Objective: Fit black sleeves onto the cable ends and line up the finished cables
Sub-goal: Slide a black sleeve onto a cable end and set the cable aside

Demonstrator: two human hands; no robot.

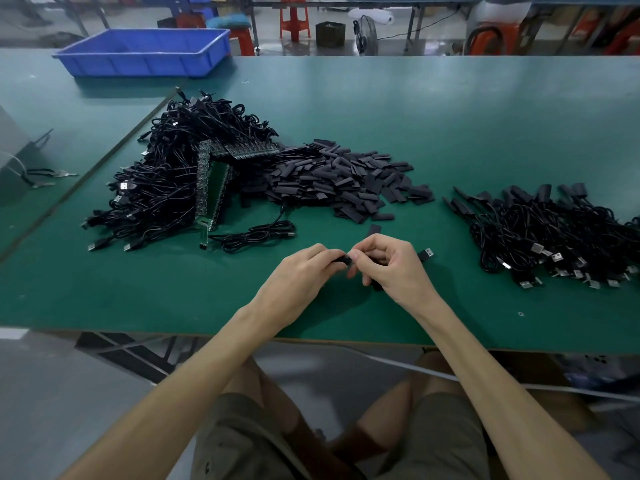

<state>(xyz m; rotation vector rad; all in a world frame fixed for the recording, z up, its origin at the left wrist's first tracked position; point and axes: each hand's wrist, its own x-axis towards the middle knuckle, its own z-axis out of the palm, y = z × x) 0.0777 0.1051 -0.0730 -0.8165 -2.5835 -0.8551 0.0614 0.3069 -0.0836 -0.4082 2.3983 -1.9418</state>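
On the green matted desk (450, 133), a tangled heap of black cables with metal plugs (180, 174) lies left of centre, a pile of short flat black sleeves (346, 181) beside it, and sleeved black cables (554, 237) toward the right edge. Near the front edge, the left hand (301, 275) pinches a black sleeve piece (341, 260). The right hand (391, 265) meets it, fingers closed on a black cable whose metal plug (426, 253) protrudes rightward.

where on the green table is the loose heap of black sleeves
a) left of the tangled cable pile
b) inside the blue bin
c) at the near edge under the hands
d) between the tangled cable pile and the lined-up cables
d: the heap of black sleeves lies on the green table with the tangled cable pile on its left and the lined-up cables on its right, beyond both hands.
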